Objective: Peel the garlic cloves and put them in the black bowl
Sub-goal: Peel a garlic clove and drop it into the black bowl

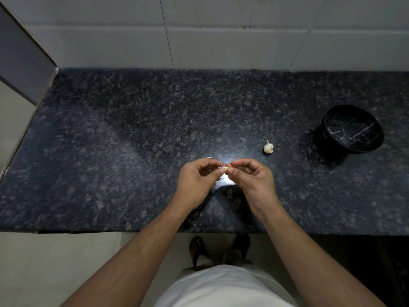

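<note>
I see my left hand [194, 180] and right hand [250, 176] both pinching one garlic clove [225, 168]; the garlic bulb [268, 147] lies near the black bowl [354, 129] on the granite counter [110, 140].

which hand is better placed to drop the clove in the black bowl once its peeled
Probably the right hand. The black bowl stands far to the right on the counter, on that hand's side, and its grip already pinches the garlic clove. The left hand would have to cross over.
</note>
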